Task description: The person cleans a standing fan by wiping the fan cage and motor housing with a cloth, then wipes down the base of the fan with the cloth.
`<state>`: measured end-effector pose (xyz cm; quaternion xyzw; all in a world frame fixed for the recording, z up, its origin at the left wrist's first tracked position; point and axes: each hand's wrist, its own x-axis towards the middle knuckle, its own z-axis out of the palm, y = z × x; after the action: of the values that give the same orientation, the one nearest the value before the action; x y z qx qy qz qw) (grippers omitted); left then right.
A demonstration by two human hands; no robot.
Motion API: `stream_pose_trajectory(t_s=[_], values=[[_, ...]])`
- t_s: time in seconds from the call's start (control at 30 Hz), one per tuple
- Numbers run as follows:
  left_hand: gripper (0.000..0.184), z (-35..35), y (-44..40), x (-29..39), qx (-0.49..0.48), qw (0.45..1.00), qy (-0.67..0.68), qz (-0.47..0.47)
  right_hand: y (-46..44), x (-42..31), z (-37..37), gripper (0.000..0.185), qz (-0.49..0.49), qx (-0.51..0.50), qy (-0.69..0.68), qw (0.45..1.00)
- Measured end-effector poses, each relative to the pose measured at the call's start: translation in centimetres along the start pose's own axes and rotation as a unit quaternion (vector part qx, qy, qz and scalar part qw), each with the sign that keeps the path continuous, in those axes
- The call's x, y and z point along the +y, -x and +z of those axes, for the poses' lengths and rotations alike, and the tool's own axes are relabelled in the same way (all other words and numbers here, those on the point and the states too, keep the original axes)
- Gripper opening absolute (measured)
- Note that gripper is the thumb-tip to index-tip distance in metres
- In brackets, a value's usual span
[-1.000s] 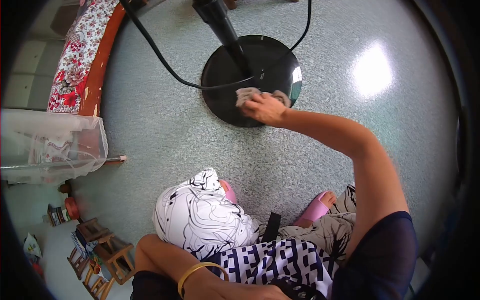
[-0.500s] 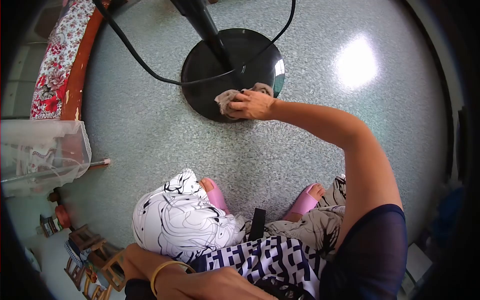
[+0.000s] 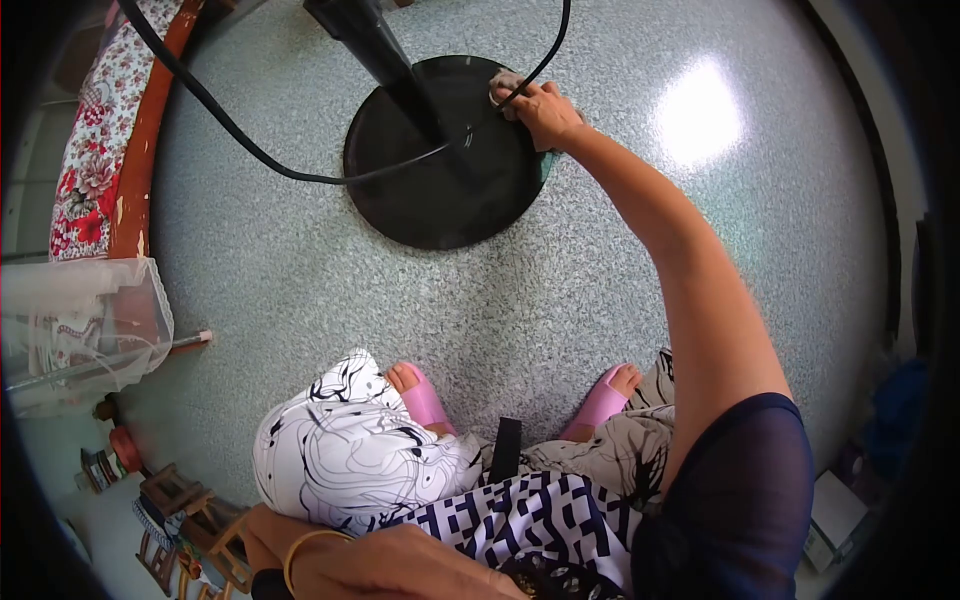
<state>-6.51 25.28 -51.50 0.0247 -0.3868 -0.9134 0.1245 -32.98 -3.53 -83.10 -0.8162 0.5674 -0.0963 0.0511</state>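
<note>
A greyish-brown cloth (image 3: 507,84) is bunched under my right hand (image 3: 550,112), whose fingers are closed on it. The hand presses the cloth at the far right rim of a round, glossy black base (image 3: 440,215). From that base rises a black pole (image 3: 372,50), leaning toward the upper left in view. A black cable (image 3: 250,148) loops across the base and passes by my right fingers. My left hand (image 3: 420,568) lies across my lap at the bottom edge, below a gold bracelet (image 3: 300,545); its fingers cannot be made out.
Speckled grey floor (image 3: 300,280) surrounds the base, with a bright light reflection on the right. A wooden edge with floral fabric (image 3: 95,170) and sheer white netting (image 3: 100,310) stand left. Small wooden stools (image 3: 190,510) are lower left; a white box (image 3: 838,508) is lower right.
My right hand has moved the cloth from the near part of the base to its far right rim. The view has shifted slightly; my left hand stays at my lap.
</note>
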Motion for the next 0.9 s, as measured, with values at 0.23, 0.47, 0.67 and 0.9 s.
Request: stream_pose_trajectory(t_s=[0.23, 0.47, 0.67, 0.9], values=[[0.040, 1.8, 0.5, -1.4, 0.202, 0.967, 0.126, 0.085, 0.1, -2.8, -0.6, 0.064, 0.063, -0.014, 0.016, 0.998], [0.027, 1.8, 0.5, -1.5, 0.213, 0.960, 0.134, 0.120, 2.7, -7.9, -0.1, 0.061, -0.078, 0.013, 0.044, 0.996], [0.023, 1.9, 0.2, -1.3, 0.205, 0.958, 0.137, 0.143, 4.6, -11.9, 1.7, 0.044, -0.159, 0.065, 0.042, 0.984], [0.022, 2.2, 0.0, -1.4, 0.200, 0.959, 0.138, 0.145, 6.4, -16.2, 3.4, 0.031, -0.269, 0.031, -0.094, 0.958]])
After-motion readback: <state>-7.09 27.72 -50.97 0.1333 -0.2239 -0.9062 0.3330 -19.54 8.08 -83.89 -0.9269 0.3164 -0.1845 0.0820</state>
